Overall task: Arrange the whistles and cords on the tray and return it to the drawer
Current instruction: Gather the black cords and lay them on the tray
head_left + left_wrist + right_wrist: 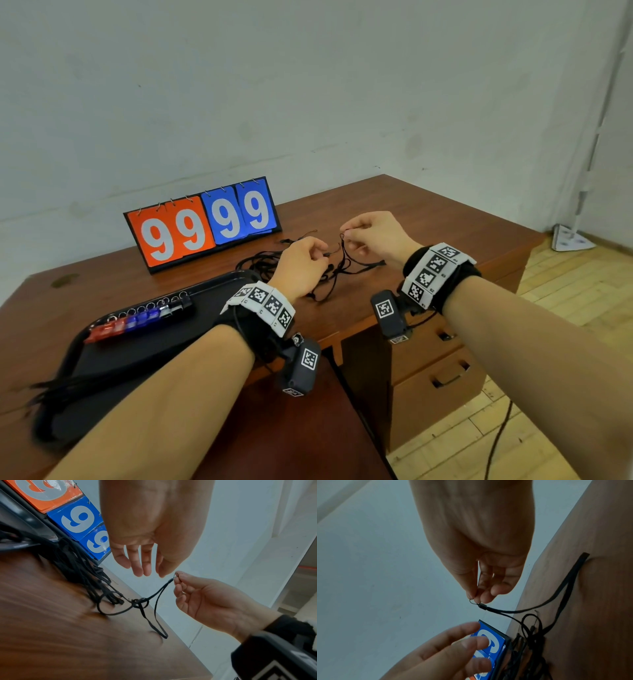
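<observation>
Cords (270, 262) lie in a black tangle on the wooden counter (411, 212), between the scoreboard (202, 222) showing 99 in orange and 99 in blue and the two raised hands. The right hand (376, 236) pinches the thin loop at the end of one cord (155, 596) between thumb and forefinger; that cord runs down from the fingertips to the counter, where it is knotted or looped with another strand near the pile, its far loop lying flat on the wood. The left hand (298, 265) hovers just beside the right, fingers loosely extended in the wrist views and holding nothing there; from the head view its fingertips are too close to the strands to tell whether they touch. A black tray (144, 346) sits on the counter to the left, bearing a row of whistles (137, 320), red, blue, clear and black, with metal rings along their top edge. More cords (61, 389) lie across the near corner of the tray. Drawers (442, 380) with handles show below the counter on the right.
</observation>
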Demonstrator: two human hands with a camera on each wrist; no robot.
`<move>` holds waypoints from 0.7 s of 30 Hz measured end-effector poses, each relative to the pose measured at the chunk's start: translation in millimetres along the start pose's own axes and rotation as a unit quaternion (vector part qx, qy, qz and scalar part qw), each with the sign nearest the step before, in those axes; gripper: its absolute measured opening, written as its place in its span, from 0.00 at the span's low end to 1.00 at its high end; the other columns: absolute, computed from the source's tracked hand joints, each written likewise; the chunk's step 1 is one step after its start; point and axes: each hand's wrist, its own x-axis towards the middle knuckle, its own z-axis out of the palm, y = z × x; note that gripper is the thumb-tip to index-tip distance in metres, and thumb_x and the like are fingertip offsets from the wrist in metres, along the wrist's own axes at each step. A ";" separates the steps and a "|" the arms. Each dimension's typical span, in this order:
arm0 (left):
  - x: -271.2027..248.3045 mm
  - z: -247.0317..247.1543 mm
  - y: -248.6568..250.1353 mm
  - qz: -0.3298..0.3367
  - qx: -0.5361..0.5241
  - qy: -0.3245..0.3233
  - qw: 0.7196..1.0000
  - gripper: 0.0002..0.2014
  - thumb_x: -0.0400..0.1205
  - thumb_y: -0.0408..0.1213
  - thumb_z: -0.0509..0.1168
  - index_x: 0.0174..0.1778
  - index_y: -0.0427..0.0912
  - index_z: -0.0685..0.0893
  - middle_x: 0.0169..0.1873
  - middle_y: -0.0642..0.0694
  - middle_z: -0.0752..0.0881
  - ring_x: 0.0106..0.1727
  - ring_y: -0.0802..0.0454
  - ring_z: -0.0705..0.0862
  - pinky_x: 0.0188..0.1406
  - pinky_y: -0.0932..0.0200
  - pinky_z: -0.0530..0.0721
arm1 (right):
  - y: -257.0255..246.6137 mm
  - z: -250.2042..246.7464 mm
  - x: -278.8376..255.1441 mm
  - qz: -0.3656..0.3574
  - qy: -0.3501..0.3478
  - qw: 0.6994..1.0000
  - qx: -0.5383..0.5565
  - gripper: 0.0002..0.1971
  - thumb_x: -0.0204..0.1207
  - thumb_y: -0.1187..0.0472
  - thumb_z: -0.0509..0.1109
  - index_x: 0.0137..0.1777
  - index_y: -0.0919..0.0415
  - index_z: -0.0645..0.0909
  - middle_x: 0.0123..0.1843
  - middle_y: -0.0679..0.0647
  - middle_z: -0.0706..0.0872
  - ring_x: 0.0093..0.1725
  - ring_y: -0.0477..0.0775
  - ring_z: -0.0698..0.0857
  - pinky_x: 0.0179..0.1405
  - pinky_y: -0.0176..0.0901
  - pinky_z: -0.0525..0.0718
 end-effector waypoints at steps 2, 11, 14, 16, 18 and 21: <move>0.9 -0.1 5.6 0.009 -0.024 0.004 1.000 0.14 0.81 0.41 0.70 0.63 0.50 0.83 0.48 0.51 0.85 0.49 0.57 0.84 0.45 0.64 0.78 | -5.3 1.3 -2.3 -0.020 -0.017 1.000 0.004 0.06 0.80 0.68 0.70 0.53 0.66 0.88 0.45 0.68 0.89 0.36 0.50 0.86 0.28 0.34 0.82; 3.2 -0.5 19.7 0.033 -0.050 0.019 0.998 0.04 0.80 0.42 0.72 0.47 0.47 0.86 0.35 0.48 0.87 0.34 0.56 0.83 0.36 0.61 0.79 | -15.3 5.9 -17.0 -0.078 -0.050 0.996 0.005 0.06 0.78 0.67 0.71 0.52 0.65 0.89 0.43 0.65 0.91 0.39 0.50 0.87 0.30 0.35 0.82; 1.3 -3.4 20.9 0.035 -0.039 0.003 0.999 0.06 0.81 0.44 0.72 0.45 0.46 0.86 0.32 0.50 0.85 0.30 0.59 0.80 0.33 0.63 0.76 | -12.5 4.4 -17.5 -0.082 -0.059 0.995 0.004 0.07 0.78 0.66 0.71 0.52 0.64 0.89 0.44 0.62 0.92 0.40 0.49 0.89 0.32 0.37 0.83; 0.6 -5.8 21.0 0.030 -0.037 -0.009 0.999 0.08 0.81 0.47 0.72 0.44 0.47 0.85 0.33 0.47 0.86 0.31 0.56 0.83 0.34 0.60 0.80 | -10.5 4.4 -18.0 -0.082 -0.058 0.995 0.020 0.08 0.79 0.65 0.71 0.55 0.63 0.88 0.45 0.60 0.92 0.42 0.50 0.89 0.34 0.39 0.84; 0.5 -8.5 22.2 0.014 -0.060 -0.001 0.998 0.08 0.81 0.47 0.71 0.45 0.47 0.84 0.38 0.43 0.89 0.36 0.49 0.88 0.39 0.53 0.87 | -8.6 4.6 -18.5 -0.078 -0.054 0.995 0.038 0.10 0.80 0.61 0.71 0.60 0.60 0.86 0.50 0.58 0.92 0.46 0.51 0.89 0.39 0.41 0.84; 2.0 -14.6 24.6 -0.006 -0.087 0.029 0.996 0.03 0.85 0.40 0.67 0.48 0.45 0.82 0.37 0.46 0.89 0.34 0.57 0.88 0.35 0.61 0.83 | -6.3 7.3 -18.4 -0.072 -0.091 0.993 0.025 0.16 0.78 0.58 0.74 0.65 0.57 0.83 0.55 0.53 0.90 0.53 0.45 0.89 0.51 0.38 0.85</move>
